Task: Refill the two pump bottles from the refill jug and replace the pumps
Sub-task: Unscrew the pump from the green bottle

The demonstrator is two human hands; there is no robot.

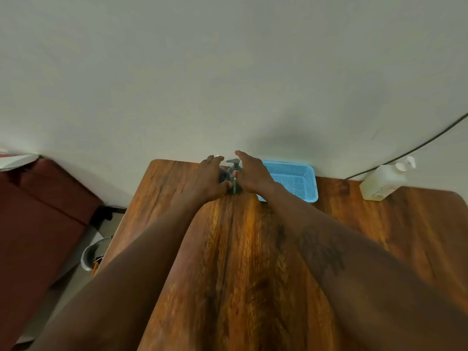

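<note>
At the table's far edge, against the wall, a greyish pump bottle (231, 175) with a dark pump head (233, 162) stands between my two hands. My right hand (252, 174) cups its right side, thumb pressed on its shoulder. My left hand (209, 178) curls over a second dark bottle (222, 175), which is almost wholly hidden under the fingers; its pump cannot be seen. A white refill jug (379, 182) with a white pump top stands at the far right by the wall, out of reach of both hands.
A light blue mesh basket (295, 179) sits just right of my right hand against the wall. The wooden table (240, 249) stretches toward me under my forearms. A black cable (415, 148) runs down the wall. A dark red seat (38, 211) and a metal bin (92, 254) stand at the left.
</note>
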